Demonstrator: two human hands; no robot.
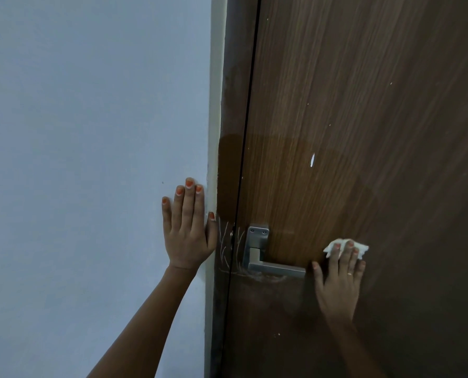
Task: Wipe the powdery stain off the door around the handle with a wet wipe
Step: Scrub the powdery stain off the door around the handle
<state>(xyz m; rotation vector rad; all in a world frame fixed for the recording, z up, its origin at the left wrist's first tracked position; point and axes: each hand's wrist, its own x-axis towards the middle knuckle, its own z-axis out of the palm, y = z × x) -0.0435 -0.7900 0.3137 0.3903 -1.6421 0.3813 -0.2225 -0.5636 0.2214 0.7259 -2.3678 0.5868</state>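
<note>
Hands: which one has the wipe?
The right hand, pressing the wipe against the door just right of the handle. The left hand rests flat on the wall, with no wipe.

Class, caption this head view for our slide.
Right hand presses wet wipe on door beside handle; left hand flat on wall.

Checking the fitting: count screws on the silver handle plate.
2: left screw and right screw, at the top of the silver metal handle plate; the lever may hide others.
</note>
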